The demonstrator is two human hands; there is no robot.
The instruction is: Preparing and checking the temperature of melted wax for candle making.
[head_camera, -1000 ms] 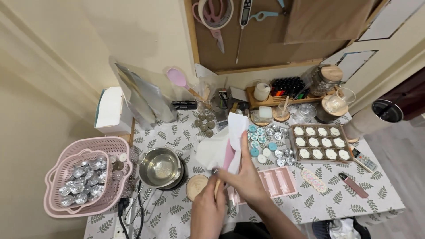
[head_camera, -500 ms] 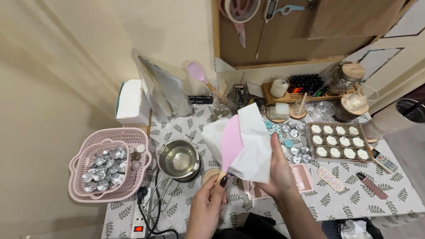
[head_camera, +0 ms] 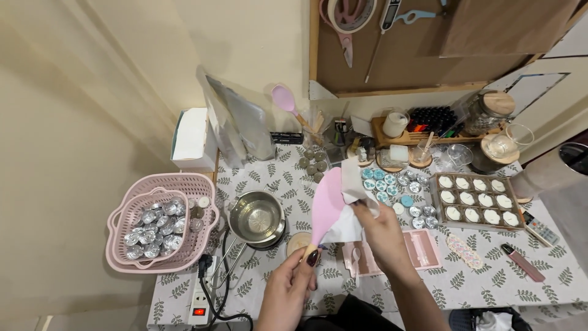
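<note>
1. Both hands are raised over the front of the surface (head_camera: pixel 490 276), which wears a leaf-print cloth.
2. Left hand (head_camera: pixel 293 288) is closed round the wooden handle of a pink spatula (head_camera: pixel 326 205), blade pointing up and tilted slightly right.
3. Right hand (head_camera: pixel 383 230) pinches a crumpled white paper towel (head_camera: pixel 350 202) against the right edge of the spatula blade.
4. Just left of the spatula sits a steel pot (head_camera: pixel 257 216); a small round dish (head_camera: pixel 298 241) shows below the blade.
5. At the far left a pink basket (head_camera: pixel 184 254) holds silver foil cups (head_camera: pixel 152 228).
6. Beneath the right hand lies a flat pink mould (head_camera: pixel 422 248).
7. To the right, a tray of white filled cups (head_camera: pixel 478 199) rests near a cluster of small blue and silver tins (head_camera: pixel 392 184).
8. A white power strip (head_camera: pixel 199 300) lies at the front left edge.
</note>
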